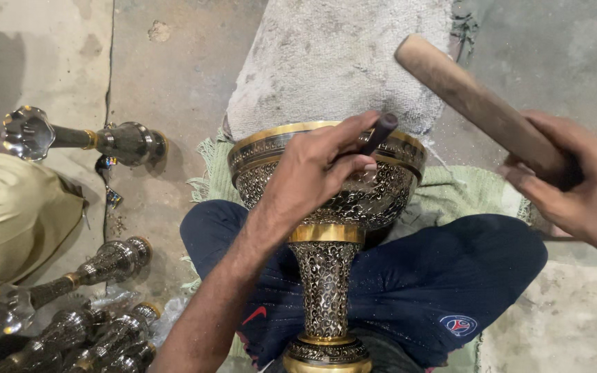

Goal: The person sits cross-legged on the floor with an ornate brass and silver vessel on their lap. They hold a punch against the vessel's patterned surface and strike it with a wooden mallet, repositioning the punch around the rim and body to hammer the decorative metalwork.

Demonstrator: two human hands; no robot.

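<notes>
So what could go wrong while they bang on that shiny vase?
The raised wooden mallet in the right hand could miss the short dark punch and hit the left hand pinching it. The engraved brass-and-silver vase only lies across the lap, so a blow might make it roll or dent its rim.

**What the floor carries**

You sit on a bare grey concrete floor [174,62], stained and cracked, with a seam running down its left part. A pale grey towel [340,55] lies spread ahead of you, and a green fringed cloth [450,193] lies under your legs. To your left, one ornate metal stem piece [84,138] with a fluted end lies on its side. Nearer you, several more such pieces [91,324] lie clustered together, touching one another. Small shiny scraps [108,179] lie scattered between them.
</notes>
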